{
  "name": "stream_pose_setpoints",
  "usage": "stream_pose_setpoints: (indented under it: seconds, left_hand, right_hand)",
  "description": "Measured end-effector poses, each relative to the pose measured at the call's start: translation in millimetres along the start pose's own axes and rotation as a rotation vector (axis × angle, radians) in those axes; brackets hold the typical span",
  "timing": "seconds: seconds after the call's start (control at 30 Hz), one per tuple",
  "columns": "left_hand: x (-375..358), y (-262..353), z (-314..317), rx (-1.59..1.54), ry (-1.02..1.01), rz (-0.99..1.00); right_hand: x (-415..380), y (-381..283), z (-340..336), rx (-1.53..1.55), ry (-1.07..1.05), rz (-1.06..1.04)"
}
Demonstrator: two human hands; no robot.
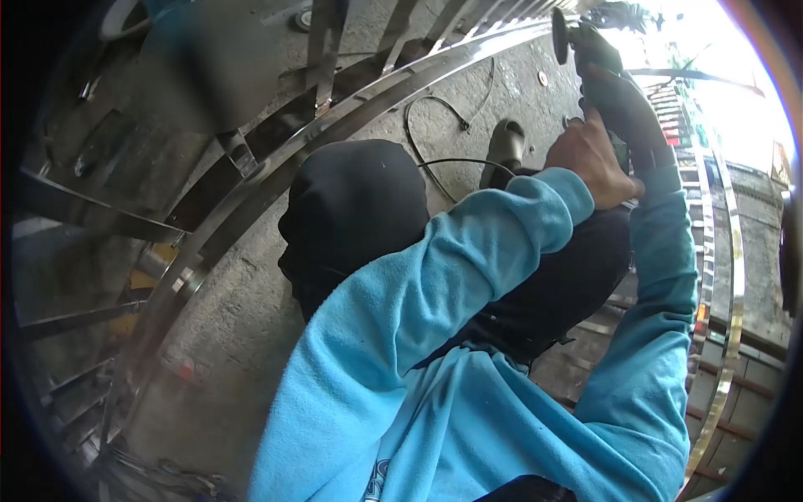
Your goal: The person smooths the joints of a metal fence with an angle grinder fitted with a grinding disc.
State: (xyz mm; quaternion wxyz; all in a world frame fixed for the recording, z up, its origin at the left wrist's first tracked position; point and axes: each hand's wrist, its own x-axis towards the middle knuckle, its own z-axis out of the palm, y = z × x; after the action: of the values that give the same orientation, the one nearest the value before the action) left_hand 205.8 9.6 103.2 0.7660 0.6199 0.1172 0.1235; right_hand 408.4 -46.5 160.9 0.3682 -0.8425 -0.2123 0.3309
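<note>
An angle grinder point(595, 50) is held up at the top right, its round disc point(560, 36) facing left. My right hand point(631, 105), which looks greyish, is wrapped round the tool's body behind its head. Closer to me, my left hand point(590, 159) is closed on the rear part of the grinder, with its index finger stretched along it. A bit of green casing shows between the hands. Both forearms are in light blue sleeves.
A curved shiny metal frame point(238, 197) with crossing bars sweeps along the left and top. Another slatted metal frame point(707, 209) stands at the right. A black cable point(407, 125) loops over the concrete floor point(251, 309). A shoe point(504, 146) shows beyond my dark-trousered knees.
</note>
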Motion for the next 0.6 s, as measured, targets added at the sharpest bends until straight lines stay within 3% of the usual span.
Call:
stream_pose_setpoints:
  seconds: [0.27, 0.37, 0.4, 0.5, 0.53, 0.57, 0.6]
  left_hand:
    - [40, -9, -16, 0.283, 0.028, 0.141]
    - [64, -21, -14, 0.293, 0.030, 0.219]
    - [72, -31, -11, 0.335, 0.082, 0.368]
    - [91, -33, -15, 0.440, -0.046, 0.425]
    - [94, -30, -16, 0.540, -0.056, 0.416]
    - [99, -34, -13, 0.625, -0.058, 0.395]
    - [104, -37, -9, 0.728, -0.052, 0.389]
  right_hand:
    - [29, 12, 6, 0.497, 0.061, -0.196]
    - [31, 15, -9, 0.422, 0.018, -0.172]
    - [39, 23, -19, 0.512, 0.009, -0.120]
    - [63, 62, -41, 0.787, -0.168, -0.060]
    - [58, 68, -31, 0.510, 0.002, -0.241]
    - [68, 84, -27, 0.892, -0.144, -0.113]
    - [81, 93, -29, 0.836, -0.109, -0.094]
